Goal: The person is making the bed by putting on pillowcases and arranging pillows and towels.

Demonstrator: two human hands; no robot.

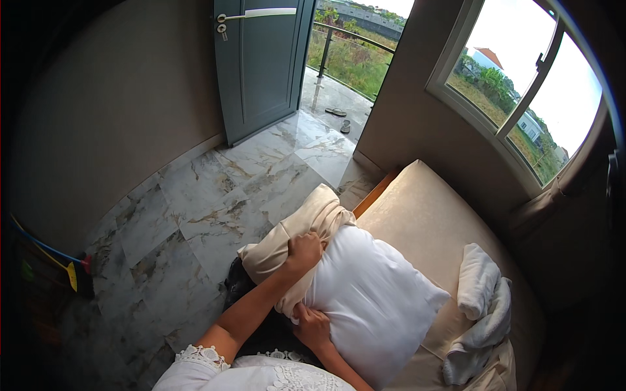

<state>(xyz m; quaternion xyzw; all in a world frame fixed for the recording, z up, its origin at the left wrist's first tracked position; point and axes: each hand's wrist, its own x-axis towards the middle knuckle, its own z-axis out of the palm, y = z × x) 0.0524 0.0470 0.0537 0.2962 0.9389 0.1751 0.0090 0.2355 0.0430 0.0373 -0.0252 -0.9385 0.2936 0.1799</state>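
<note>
A white pillow [371, 293] lies across the near edge of the bed, its left end inside a bunched beige pillowcase [274, 249]. My left hand [305, 251] is closed in a fist on the gathered cloth at the case's opening. Lower down, my right hand [313, 325] pinches the case's edge where it meets the pillow's near corner. Most of the pillow is bare and stretches to the right over the mattress. The covered end hangs out over my lap and the floor side.
The bed [415, 210] has a beige sheet and a wooden frame edge [376, 193]. Crumpled white towels [481, 303] lie on it. Left are brooms [73, 273] by the wall. A grey door [266, 63] stands ajar to a balcony with sandals [336, 112]. A window [518, 88] is at right.
</note>
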